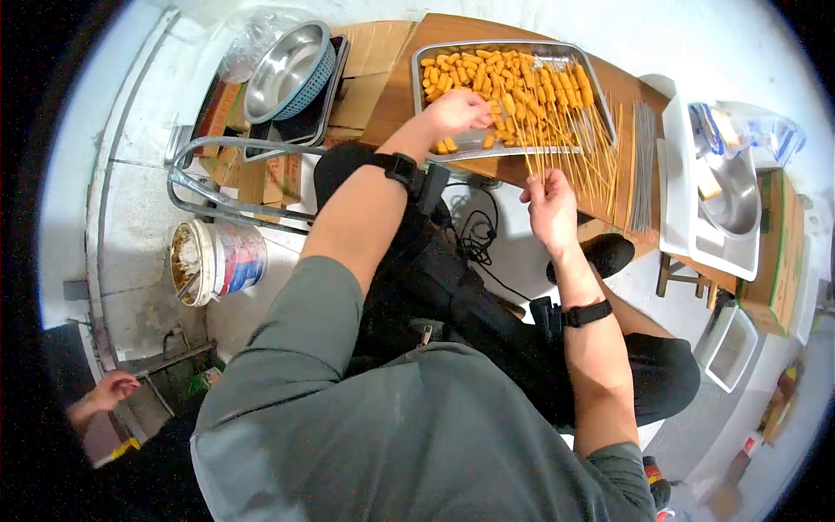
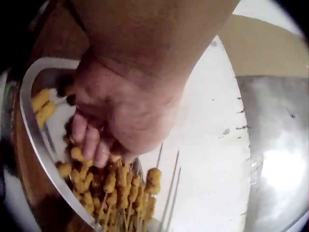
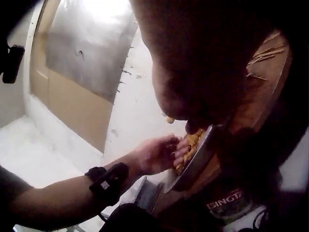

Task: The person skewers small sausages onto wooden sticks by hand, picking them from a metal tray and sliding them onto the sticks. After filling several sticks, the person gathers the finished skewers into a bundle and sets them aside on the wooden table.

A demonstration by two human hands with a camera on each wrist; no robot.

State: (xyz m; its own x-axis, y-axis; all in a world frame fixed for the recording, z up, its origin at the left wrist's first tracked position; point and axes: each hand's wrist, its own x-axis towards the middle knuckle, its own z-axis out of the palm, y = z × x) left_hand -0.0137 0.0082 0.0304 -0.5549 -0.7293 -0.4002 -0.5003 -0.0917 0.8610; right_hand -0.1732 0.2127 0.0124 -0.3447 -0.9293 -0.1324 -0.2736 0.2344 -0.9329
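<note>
Tray (image 1: 471, 140) glossy metal; table (image 1: 387, 117) smooth wood; skewers (image 1: 595, 167) matt wood.

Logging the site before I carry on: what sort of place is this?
Probably a food-prep room: a metal tray of orange food pieces, some threaded on sticks, and a metal bowl inside a blue basket.

Thin tan sticks (image 1: 525, 153) are pinched near their low ends by the right hand (image 1: 552, 209), with their far ends reaching over a shiny metal tray (image 1: 474, 141). Short, fat, yellow food pieces (image 1: 477, 63) are heaped loose in the tray's left part. The left hand (image 1: 459, 115) is held just by them; whether one is gripped cannot be told. On the right, filled sticks (image 1: 565, 87) are laid close together, with yellow food at the top and bare ends poked out past the rim.
</note>
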